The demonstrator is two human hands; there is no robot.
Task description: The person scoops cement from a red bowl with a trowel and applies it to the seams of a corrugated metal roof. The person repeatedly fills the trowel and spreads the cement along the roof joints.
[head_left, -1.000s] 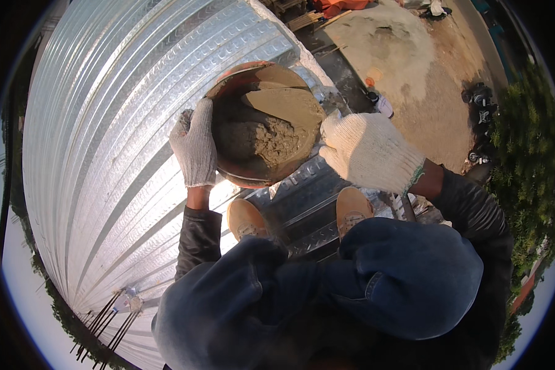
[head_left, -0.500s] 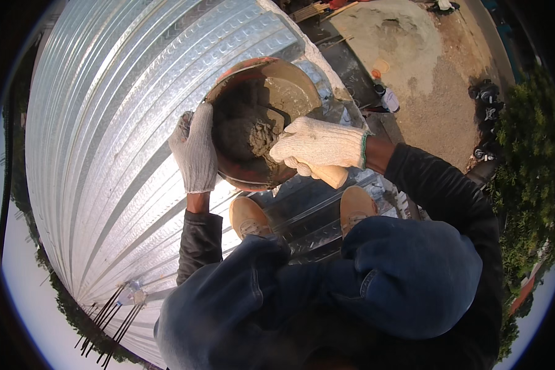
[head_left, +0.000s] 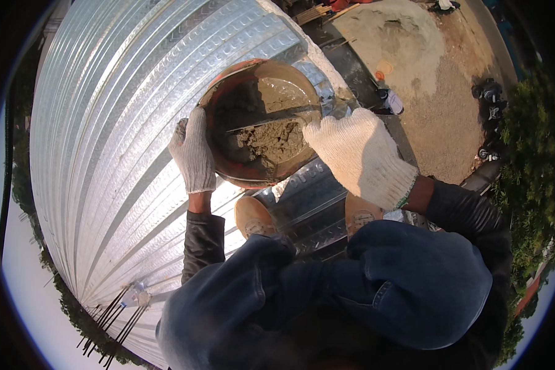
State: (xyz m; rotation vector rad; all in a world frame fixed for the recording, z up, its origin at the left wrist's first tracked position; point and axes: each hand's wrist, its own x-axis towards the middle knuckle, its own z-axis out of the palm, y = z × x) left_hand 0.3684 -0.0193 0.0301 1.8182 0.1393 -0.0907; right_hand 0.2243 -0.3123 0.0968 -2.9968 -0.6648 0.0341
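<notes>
An orange-brown round pan (head_left: 228, 92) holds wet grey mortar (head_left: 268, 142). My left hand (head_left: 193, 151), in a white knit glove, grips the pan's left rim. In its own white glove, my right hand (head_left: 357, 154) is closed on a trowel whose thin blade (head_left: 262, 122) lies across the pan over the mortar. The trowel's handle is hidden inside the glove. Both hands hold the pan over a corrugated metal roof (head_left: 123, 123), above my knees.
My tan shoes (head_left: 254, 217) stand on the shiny metal sheeting, with my blue trousers (head_left: 407, 283) below them. Far below on the right lie a pile of sand (head_left: 394, 37), bare ground and parked motorbikes (head_left: 493, 92). Steel rods (head_left: 114, 314) stick out at the lower left.
My right hand moved from the pan's right rim over the mortar, then drew back to the right. The trowel blade now lies across the pan.
</notes>
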